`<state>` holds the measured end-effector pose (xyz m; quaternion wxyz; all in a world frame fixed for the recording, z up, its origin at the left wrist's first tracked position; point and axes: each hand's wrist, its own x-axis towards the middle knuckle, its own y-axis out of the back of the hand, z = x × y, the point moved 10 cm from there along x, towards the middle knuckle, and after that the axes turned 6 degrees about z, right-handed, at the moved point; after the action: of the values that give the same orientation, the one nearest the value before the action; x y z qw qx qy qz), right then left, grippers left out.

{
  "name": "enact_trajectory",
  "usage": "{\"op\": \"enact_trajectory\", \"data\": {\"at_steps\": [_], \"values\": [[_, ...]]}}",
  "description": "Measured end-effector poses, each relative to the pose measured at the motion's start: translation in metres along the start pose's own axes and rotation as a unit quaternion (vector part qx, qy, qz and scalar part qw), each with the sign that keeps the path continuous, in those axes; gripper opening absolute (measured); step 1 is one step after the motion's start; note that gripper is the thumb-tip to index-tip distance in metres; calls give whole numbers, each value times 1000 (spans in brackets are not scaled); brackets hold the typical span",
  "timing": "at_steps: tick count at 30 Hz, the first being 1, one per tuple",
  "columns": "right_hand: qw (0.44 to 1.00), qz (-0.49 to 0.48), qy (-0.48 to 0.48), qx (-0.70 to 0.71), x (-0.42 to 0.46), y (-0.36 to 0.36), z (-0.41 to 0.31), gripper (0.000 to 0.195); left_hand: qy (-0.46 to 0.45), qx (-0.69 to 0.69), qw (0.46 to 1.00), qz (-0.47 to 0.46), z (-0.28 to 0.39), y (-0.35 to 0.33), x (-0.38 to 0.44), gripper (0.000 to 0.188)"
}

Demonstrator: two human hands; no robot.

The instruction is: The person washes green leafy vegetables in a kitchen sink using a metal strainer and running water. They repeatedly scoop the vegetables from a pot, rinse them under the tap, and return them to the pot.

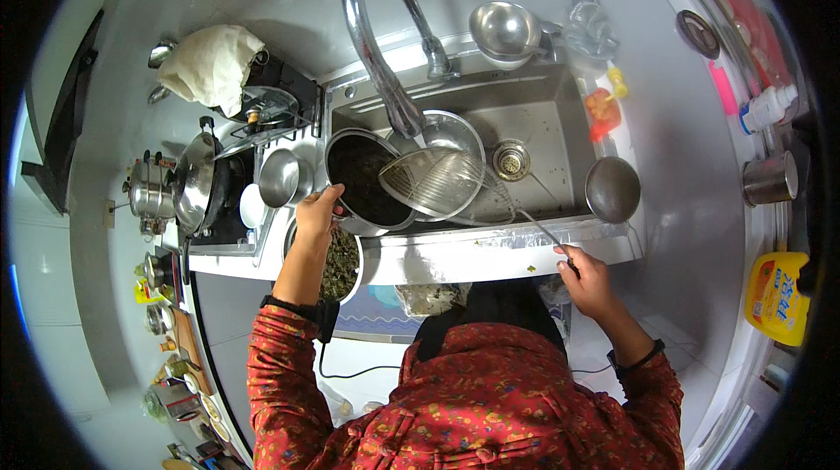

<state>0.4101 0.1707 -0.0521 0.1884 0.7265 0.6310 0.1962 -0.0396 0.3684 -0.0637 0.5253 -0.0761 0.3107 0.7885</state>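
Note:
My left hand (318, 209) grips the near-left side of a deep metal pot (371, 228), tilted over the sink's left part with dark contents inside. In my right hand (585, 278) is the thin handle of a mesh strainer (426, 176). The strainer's round head lies over a shiny metal basin (467, 130) in the sink and overlaps the pot's right rim. Above them hangs the chrome faucet (401, 106), a short pale streak at its mouth. Partly hidden under my left wrist, a white-rimmed bowl of chopped dark greens (340, 263) stands by the counter's front edge.
Right of the basin are the sink drain (511, 160) and a metal ladle-like bowl (612, 189) on the rim. A small metal bowl (283, 178) and a wok (197, 178) stand left. Stacked metal bowls (504, 30) sit behind. A yellow bottle (777, 299) is far right.

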Motion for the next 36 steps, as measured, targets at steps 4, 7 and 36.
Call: {"op": "enact_trajectory", "data": {"at_steps": [4,7,36], "values": [[992,-8,-126,25,-3,5,23,24,-55,61,996,22,25,-16,10,28],[992,43,-118,23,8,6,27,26,-94,121,988,28,42,-34,14,27],[973,-32,-33,-226,192,41,8,29,-247,257,933,53,77,-87,11,41]]}}
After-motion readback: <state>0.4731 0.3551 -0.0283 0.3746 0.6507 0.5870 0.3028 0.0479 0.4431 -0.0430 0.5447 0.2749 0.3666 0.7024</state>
